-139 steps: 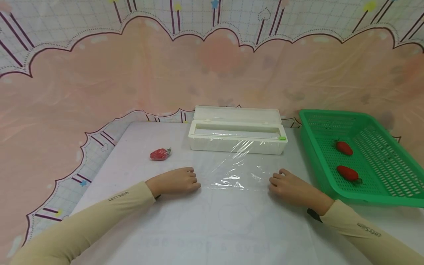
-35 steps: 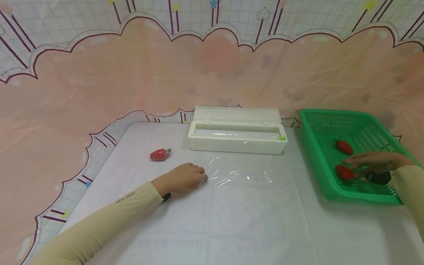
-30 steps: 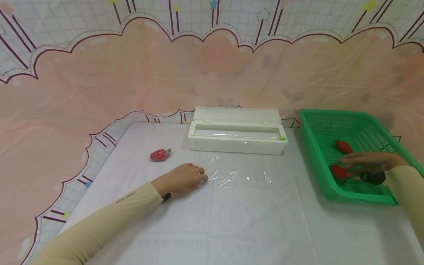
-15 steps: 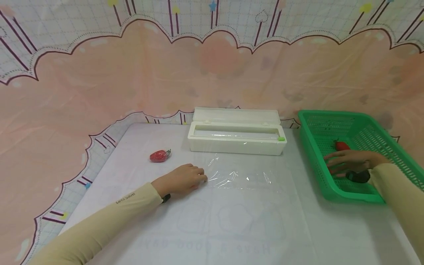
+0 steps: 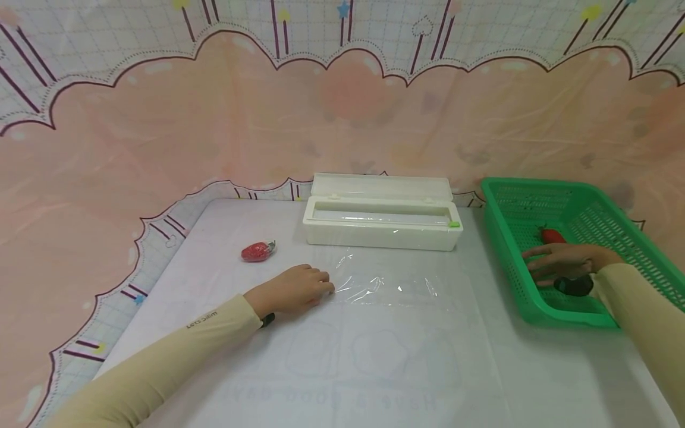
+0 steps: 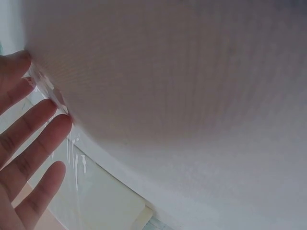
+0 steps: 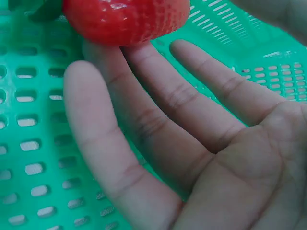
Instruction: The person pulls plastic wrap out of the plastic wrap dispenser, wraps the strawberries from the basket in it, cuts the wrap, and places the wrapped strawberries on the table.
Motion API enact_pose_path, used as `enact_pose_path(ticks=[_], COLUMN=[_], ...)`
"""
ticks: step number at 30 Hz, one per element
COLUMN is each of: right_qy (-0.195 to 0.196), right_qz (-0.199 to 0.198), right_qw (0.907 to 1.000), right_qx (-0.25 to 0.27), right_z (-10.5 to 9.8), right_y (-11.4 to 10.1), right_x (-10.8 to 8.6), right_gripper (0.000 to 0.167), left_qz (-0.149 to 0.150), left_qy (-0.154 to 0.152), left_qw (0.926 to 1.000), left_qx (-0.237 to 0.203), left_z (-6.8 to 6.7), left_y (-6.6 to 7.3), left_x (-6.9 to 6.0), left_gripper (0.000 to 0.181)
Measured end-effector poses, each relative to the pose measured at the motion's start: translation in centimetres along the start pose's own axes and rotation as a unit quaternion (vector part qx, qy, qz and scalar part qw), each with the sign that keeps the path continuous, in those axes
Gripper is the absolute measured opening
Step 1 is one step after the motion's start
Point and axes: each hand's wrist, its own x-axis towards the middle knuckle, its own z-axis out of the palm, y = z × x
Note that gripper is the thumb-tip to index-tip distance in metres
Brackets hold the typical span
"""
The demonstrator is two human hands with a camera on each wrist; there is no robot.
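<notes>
My left hand rests at the left corner of a clear sheet of cling film and pinches its edge between thumb and index finger; in the left wrist view the other fingers are spread. The right hand is down inside the green basket. In the right wrist view, its nearly straight fingers touch a red strawberry, which the hand hides in the head view. A second strawberry lies just behind that hand. On the left sits a film-wrapped strawberry.
A white cling film dispenser stands at the back of the table, lid up, with a green slider at its right end. The film runs from its front edge. A patterned cloth hangs behind.
The right hand has let go of the film's right corner and gone into the basket. There it has shifted a strawberry leftward towards the wall. The left hand stays on the film, which has sunk flatter.
</notes>
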Motion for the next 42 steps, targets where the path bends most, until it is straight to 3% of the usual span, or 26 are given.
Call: enact_pose_path(ticks=[6,12,19,23,26,29,35,42], right_qy=[0.023,0.014,0.004,0.01,0.004,0.0,0.014,0.01], right_qz=[0.008,-0.001,-0.017,-0.025,-0.038,-0.044,-0.041,-0.058], right_qw=[0.9991,0.9988,0.9971,0.996,0.9967,0.9975,0.9974,0.9973], right_qx=[-0.035,-0.047,-0.074,-0.085,-0.072,-0.056,-0.057,-0.043], right_z=[0.34,0.18,0.07,0.12,0.09,-0.04,-0.35,-0.4], right_y=[-0.27,-0.48,-0.41,-0.49,-0.51,-0.45,-0.32,-0.42], right_x=[0.09,0.09,0.42,0.42,0.37,0.28,0.02,-0.16], right_gripper=[0.066,0.055,0.074,0.076,0.077,0.071,0.035,0.03], left_qz=[0.0,-0.001,0.002,-0.003,-0.012,-0.028,-0.069,-0.081], left_qy=[0.0,0.003,0.042,0.064,0.063,0.046,0.002,-0.018], left_qw=[1.0,1.0,0.9984,0.996,0.9954,0.9957,0.9943,0.9945], left_qx=[-0.003,0.002,0.039,0.062,0.072,0.075,0.081,0.064], left_z=[-0.06,-0.17,-0.24,-0.05,0.05,0.05,-0.15,-0.29], left_y=[-0.01,0.18,0.48,0.53,0.52,0.55,0.69,0.72], left_x=[-0.06,-0.06,-0.43,-0.56,-0.6,-0.62,-0.58,-0.6], left_gripper=[0.027,0.026,0.025,0.029,0.032,0.031,0.028,0.028])
